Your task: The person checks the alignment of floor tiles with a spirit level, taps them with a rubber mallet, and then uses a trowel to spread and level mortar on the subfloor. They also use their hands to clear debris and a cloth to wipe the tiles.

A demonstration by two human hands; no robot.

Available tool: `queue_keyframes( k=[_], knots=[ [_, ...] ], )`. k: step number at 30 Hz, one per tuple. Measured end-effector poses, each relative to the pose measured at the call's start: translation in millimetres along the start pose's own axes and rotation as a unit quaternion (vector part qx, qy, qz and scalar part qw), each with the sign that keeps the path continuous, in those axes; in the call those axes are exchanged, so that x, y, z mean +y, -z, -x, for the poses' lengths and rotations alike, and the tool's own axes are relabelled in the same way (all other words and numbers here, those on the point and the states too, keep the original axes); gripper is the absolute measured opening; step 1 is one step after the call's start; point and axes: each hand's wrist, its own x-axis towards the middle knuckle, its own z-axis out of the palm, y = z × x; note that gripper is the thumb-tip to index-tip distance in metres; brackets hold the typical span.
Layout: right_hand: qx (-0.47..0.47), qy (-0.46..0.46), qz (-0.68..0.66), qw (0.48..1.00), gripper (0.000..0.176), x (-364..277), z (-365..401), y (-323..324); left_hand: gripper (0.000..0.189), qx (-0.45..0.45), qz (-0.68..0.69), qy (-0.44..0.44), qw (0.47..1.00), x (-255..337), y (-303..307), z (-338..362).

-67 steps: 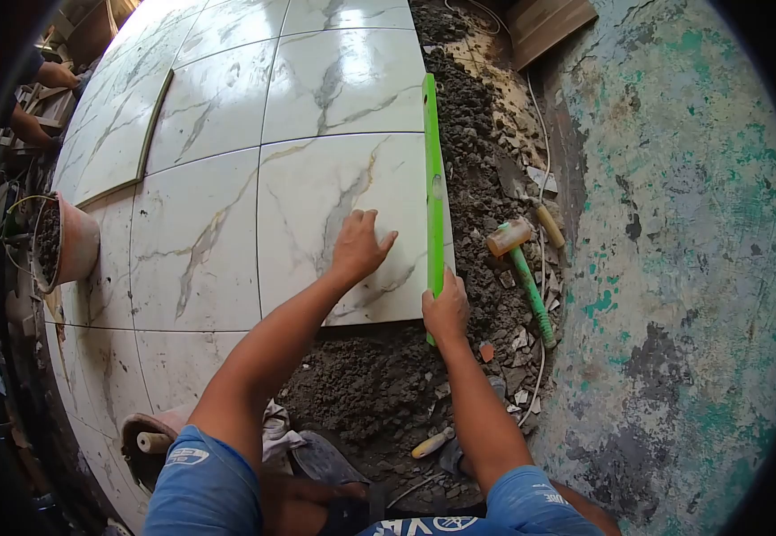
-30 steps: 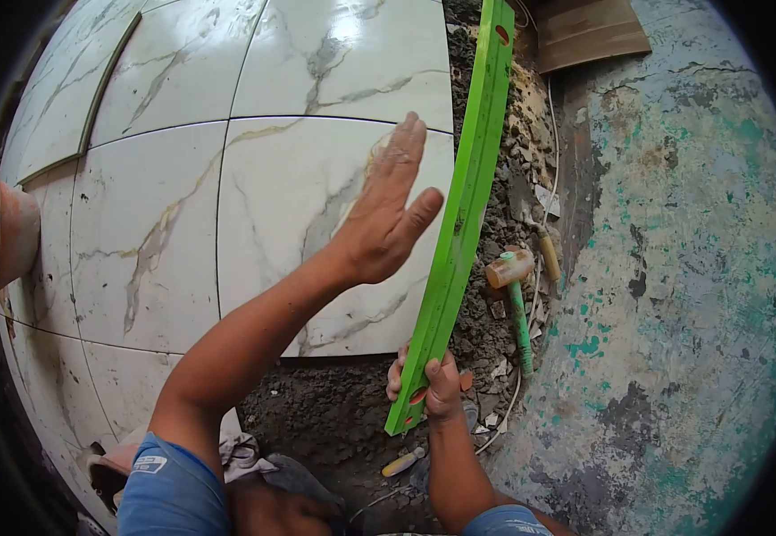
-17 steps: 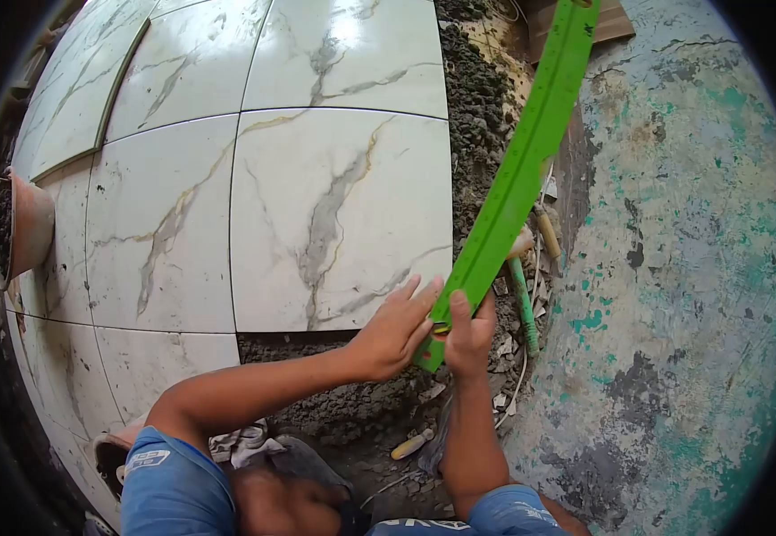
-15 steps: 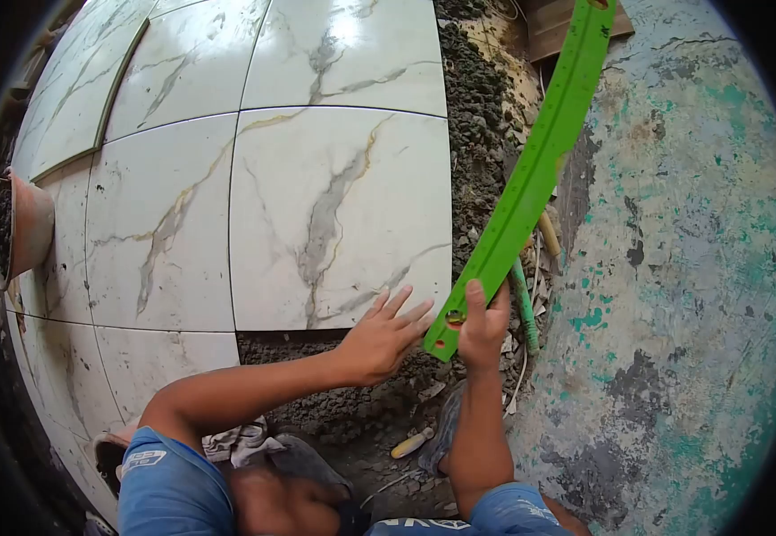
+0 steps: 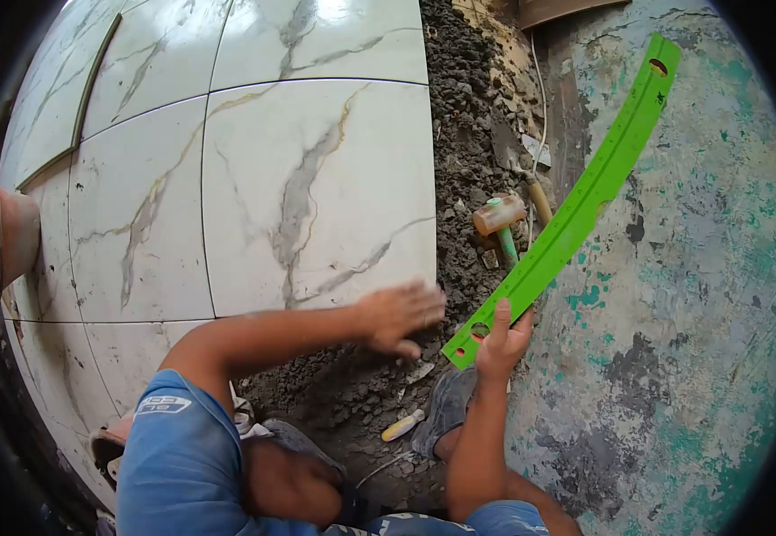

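Right hand (image 5: 500,344) has its grip closed on the long green spirit level (image 5: 575,214), angled over the wall; left hand (image 5: 399,313), blurred, open, holds nothing over the white marbled floor tile (image 5: 317,188).

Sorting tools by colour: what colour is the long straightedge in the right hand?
Bright green straightedge, held by the right hand; the head view shows it.

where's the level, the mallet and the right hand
level (image 5: 580,210), head view, middle of its green face
mallet (image 5: 498,214), head view, on its head
right hand (image 5: 501,344), head view, back of the hand
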Motion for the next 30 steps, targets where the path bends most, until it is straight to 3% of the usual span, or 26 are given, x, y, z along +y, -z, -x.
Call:
queue_keyframes(
  k=[1, 4, 6, 8, 10, 12, 13, 14, 16, 18, 20, 24, 27, 30],
  knots=[
    [0.018, -0.003, -0.013, 1.0, 0.037, -2, -2, 4, 0.082, -0.004, -0.003, 0.002, 1.0, 16, -4, 10],
    [0.022, -0.015, -0.012, 1.0, 0.037, -2, 1, 12, 0.068, 0.026, 0.14, -0.098, 0.985, 71, 8, 58],
    [0.016, -0.042, -0.013, 0.999, 0.038, 3, 0, 12, 0.067, 0.073, -0.02, 0.193, 0.978, 23, 54, 63],
    [0.008, -0.058, -0.021, 0.998, 0.037, 16, 0, 7, 0.074, 0.137, -0.195, 0.413, 0.879, -38, 79, 75],
    [-0.018, -0.023, 0.035, 0.999, 0.037, 17, -2, -2, 0.076, 0.1, -0.163, 0.405, 0.894, -35, 75, 83],
    [-0.003, 0.004, 0.056, 0.998, 0.036, 15, -2, -14, 0.078, 0.01, -0.035, 0.189, 0.981, 24, 26, 85],
    [-0.01, -0.015, 0.108, 0.994, 0.035, 13, 0, -18, 0.077, -0.129, 0.122, -0.015, 0.984, 61, -2, 92],
    [-0.019, -0.028, 0.159, 0.987, 0.035, 11, -3, -23, 0.077, -0.122, 0.117, -0.011, 0.986, 59, 4, 92],
    [-0.035, 0.047, 0.241, 0.969, 0.03, 31, -11, -33, 0.068, 0.006, 0.076, 0.073, 0.994, 51, 19, 94],
    [-0.077, 0.044, 0.273, 0.958, 0.027, 26, -18, -52, 0.061, 0.126, 0.055, 0.146, 0.98, 51, 40, 102],
    [-0.091, 0.052, 0.285, 0.953, 0.026, 36, -30, -72, 0.061, 0.228, -0.096, 0.342, 0.906, -10, 90, 118],
    [-0.11, 0.045, 0.359, 0.926, 0.026, 32, -41, -99, 0.066, 0.272, -0.261, 0.507, 0.775, -131, 144, 182],
    [-0.094, 0.05, 0.373, 0.922, 0.028, 38, -39, -103, 0.071, 0.215, -0.292, 0.551, 0.752, -182, 171, 204],
    [-0.091, 0.055, 0.375, 0.921, 0.027, 38, -37, -104, 0.078, 0.193, -0.243, 0.568, 0.762, -216, 173, 218]
  ],
)
